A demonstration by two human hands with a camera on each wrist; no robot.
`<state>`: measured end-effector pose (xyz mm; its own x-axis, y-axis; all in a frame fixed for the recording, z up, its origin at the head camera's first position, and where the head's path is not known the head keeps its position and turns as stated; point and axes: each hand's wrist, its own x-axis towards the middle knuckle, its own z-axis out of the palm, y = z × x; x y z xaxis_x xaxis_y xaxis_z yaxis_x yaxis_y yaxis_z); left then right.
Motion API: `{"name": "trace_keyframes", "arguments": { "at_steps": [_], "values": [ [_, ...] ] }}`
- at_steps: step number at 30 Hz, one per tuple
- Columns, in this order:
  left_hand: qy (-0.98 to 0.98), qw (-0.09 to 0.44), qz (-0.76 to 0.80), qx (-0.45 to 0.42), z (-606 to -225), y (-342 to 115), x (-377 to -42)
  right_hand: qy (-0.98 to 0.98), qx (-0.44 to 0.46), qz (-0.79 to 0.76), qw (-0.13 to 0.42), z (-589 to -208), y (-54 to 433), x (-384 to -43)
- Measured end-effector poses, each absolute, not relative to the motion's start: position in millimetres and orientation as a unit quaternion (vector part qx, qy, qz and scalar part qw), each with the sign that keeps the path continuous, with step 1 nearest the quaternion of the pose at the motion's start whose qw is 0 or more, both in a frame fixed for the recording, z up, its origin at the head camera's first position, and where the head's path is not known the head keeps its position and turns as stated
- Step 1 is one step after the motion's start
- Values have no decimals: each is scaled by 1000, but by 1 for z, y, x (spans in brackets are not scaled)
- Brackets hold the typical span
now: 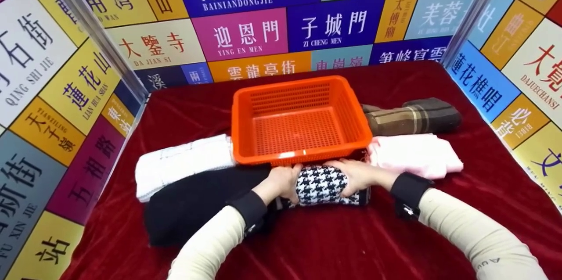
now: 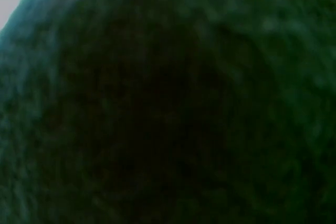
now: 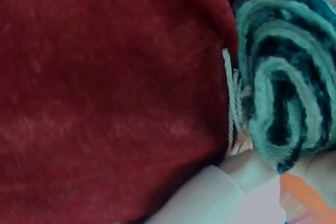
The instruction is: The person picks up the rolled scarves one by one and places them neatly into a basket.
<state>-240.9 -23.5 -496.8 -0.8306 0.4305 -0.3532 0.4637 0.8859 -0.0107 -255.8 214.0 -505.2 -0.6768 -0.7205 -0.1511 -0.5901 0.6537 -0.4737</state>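
Note:
A rolled black-and-white houndstooth scarf lies in front of the orange basket. My left hand grips its left end, thumb on the near side. At the other end my right hand holds the roll with curled fingers. In the right wrist view, the end of the scarf shows its spiral layers, with pale fringe hanging beside it and fingers against its edge. Directly left of my left hand lies a folded black cloth; dark, blurred fabric fills the left wrist view.
Behind the scarf stands the orange basket, holding nothing. A folded white cloth lies to its left. On the right are a pink cloth and a brown striped roll. Everything rests on a dark red tablecloth, with printed panels around it.

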Motion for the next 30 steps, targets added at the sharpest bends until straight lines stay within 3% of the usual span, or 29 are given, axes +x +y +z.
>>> {"name": "trace_keyframes", "arguments": {
  "at_steps": [9,18,30],
  "values": [
    [958,147,-45,242,-501,-24,-240,886,-368,-232,159,-508,215,-257],
    [961,77,-16,267,-500,-35,-236,884,-367,-265,112,-503,214,-252],
    [958,-32,-10,286,-474,-39,-209,891,-371,-248,85,-461,222,-229]
  ]
}}
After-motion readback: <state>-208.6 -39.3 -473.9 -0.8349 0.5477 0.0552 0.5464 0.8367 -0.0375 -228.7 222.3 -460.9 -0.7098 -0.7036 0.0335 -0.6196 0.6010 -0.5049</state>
